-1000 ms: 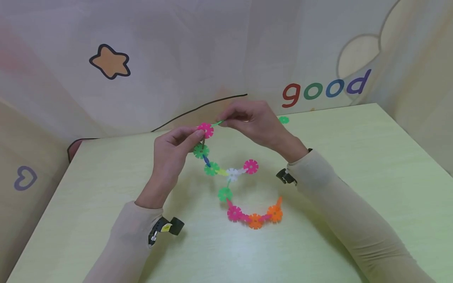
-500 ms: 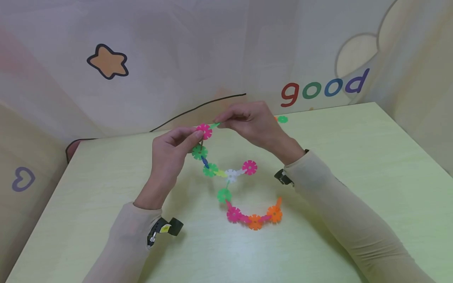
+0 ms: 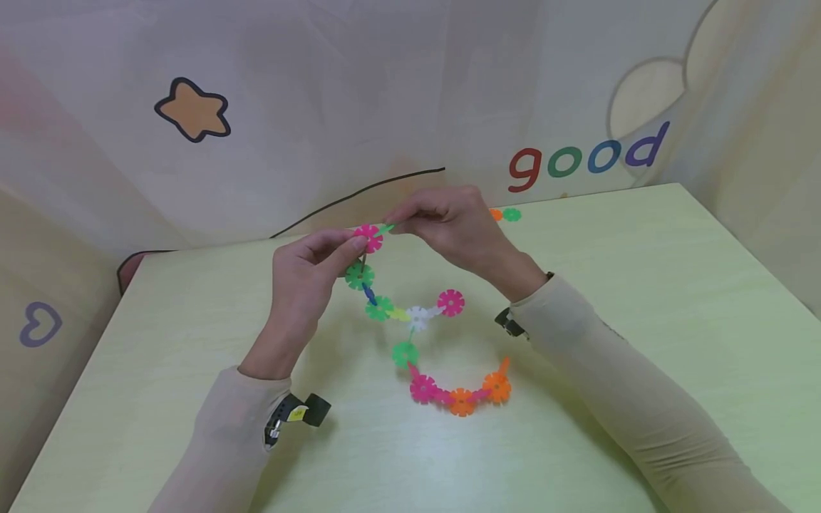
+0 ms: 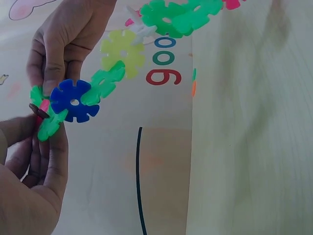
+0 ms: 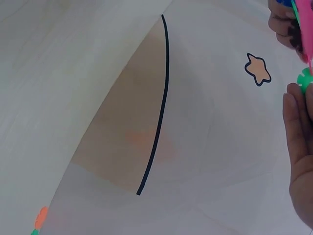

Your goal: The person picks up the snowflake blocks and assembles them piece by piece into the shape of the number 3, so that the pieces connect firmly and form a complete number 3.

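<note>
In the head view, my left hand [image 3: 298,285] pinches a pink snowflake disc [image 3: 368,239] at the upper end of a chain of notched plastic discs. My right hand [image 3: 452,228] pinches a green snowflake disc [image 3: 385,229], seen nearly edge-on, against the pink disc's right edge. Whether their slots are fully joined I cannot tell. Below the left fingers the chain runs through a brown disc, green discs, a blue disc [image 4: 74,102] and a yellow disc [image 4: 122,53] to a white disc [image 3: 418,318]. There it branches to a pink disc [image 3: 451,303] and down to orange discs [image 3: 497,387].
The pale green table [image 3: 192,320] ends at a printed cloth backdrop [image 3: 359,92]. Near its back edge, behind the right hand, lie a loose green disc [image 3: 512,214] and an orange disc [image 3: 496,214]. Each wrist wears a black strap.
The green disc in my right hand has come down and left against the pink disc. My right hand shifted slightly left, uncovering the orange disc behind it. The left hand barely moved.
</note>
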Action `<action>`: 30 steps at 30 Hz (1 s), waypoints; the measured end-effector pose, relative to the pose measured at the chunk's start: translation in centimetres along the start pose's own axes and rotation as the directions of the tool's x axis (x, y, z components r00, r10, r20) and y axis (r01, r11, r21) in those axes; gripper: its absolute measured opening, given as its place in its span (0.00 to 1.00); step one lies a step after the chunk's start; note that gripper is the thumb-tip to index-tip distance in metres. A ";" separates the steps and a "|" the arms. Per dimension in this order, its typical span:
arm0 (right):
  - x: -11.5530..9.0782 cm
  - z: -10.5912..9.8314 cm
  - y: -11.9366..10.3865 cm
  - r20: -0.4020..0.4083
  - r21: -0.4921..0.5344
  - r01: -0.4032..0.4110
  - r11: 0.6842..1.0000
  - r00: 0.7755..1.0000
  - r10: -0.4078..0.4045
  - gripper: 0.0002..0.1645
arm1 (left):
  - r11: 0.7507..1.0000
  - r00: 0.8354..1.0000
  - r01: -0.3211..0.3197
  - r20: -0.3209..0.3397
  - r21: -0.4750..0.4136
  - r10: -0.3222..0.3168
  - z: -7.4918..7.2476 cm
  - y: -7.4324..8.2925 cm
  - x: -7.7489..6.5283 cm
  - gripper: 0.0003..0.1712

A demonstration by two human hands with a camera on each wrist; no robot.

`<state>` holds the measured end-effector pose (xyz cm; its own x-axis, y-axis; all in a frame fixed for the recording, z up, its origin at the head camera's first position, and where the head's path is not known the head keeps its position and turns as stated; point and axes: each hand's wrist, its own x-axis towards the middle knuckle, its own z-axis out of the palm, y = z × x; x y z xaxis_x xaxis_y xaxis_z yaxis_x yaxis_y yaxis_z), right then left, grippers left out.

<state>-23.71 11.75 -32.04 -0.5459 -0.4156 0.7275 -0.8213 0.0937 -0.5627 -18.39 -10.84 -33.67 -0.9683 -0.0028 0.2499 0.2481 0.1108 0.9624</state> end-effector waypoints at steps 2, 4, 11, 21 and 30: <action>0.1 0.1 0.0 0.001 -0.019 0.030 0.999 1.000 -0.030 0.09 | 1.000 1.000 0.002 0.001 -0.003 -0.002 -0.1 0.0 0.0 0.15; 0.1 0.2 0.1 0.004 -0.041 0.056 0.998 0.998 -0.056 0.10 | 1.000 1.000 0.001 0.001 -0.005 -0.001 -0.1 0.0 0.0 0.15; 0.2 0.0 0.1 0.023 -0.060 0.070 0.996 0.997 -0.068 0.09 | 1.000 1.000 0.002 0.014 -0.017 -0.002 -0.2 -0.2 0.2 0.13; 0.6 -0.1 0.2 0.095 -0.034 0.021 0.999 0.995 -0.018 0.11 | 0.999 0.996 0.020 0.088 0.026 -0.022 -0.6 -0.2 0.3 0.16; 0.5 -1.7 0.3 0.137 -0.093 -0.059 0.994 0.988 0.072 0.12 | 1.000 0.996 0.022 0.087 0.015 -0.024 -0.8 -0.3 0.4 0.15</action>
<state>-24.48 13.15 -31.13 -0.5756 -0.5282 0.6242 -0.7993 0.2023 -0.5659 -18.83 -11.65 -33.74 -0.9728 0.0814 0.2169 0.2259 0.1254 0.9660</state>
